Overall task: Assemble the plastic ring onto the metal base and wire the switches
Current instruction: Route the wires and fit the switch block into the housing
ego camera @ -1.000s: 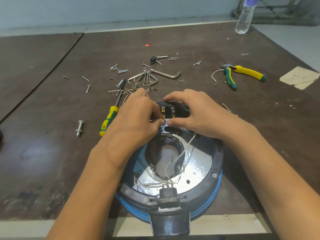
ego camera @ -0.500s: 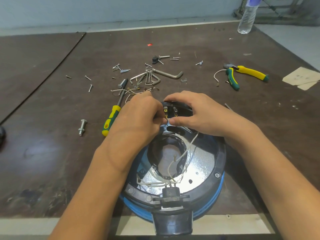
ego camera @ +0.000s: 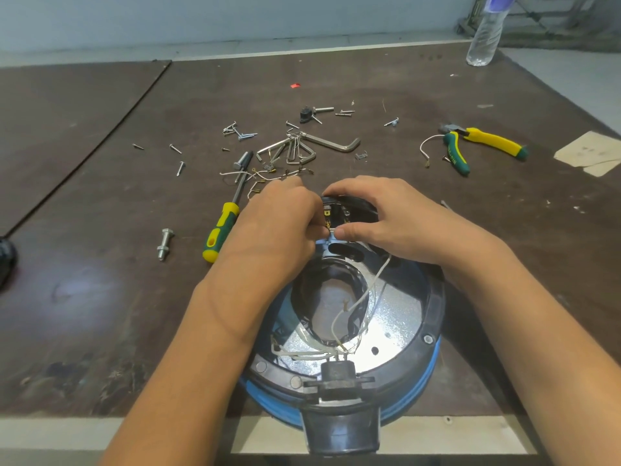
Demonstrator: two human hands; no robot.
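A shiny metal base (ego camera: 393, 324) sits near the table's front edge inside a black plastic ring (ego camera: 435, 307) with a blue band (ego camera: 416, 395) beneath. White wires (ego camera: 366, 297) loop across its central opening. At the far rim is the black switch block (ego camera: 349, 211) with brass terminals. My left hand (ego camera: 282, 227) pinches a wire end at those terminals. My right hand (ego camera: 386, 216) grips the switch block, fingers curled over its top and thumb pressed beside my left fingertips. The wire tip itself is hidden by my fingers.
A yellow-green screwdriver (ego camera: 223, 230) and a bolt (ego camera: 164, 243) lie left of the base. Hex keys (ego camera: 312, 146), loose screws (ego camera: 238, 131) and wire scraps lie beyond my hands. Pliers (ego camera: 477, 142) are at right, paper (ego camera: 594, 153) far right, a water bottle (ego camera: 484, 35) at the back.
Both hands stay at the switch block with only slight finger shifts. The view has tilted a little, so everything sits slightly lower in frame.
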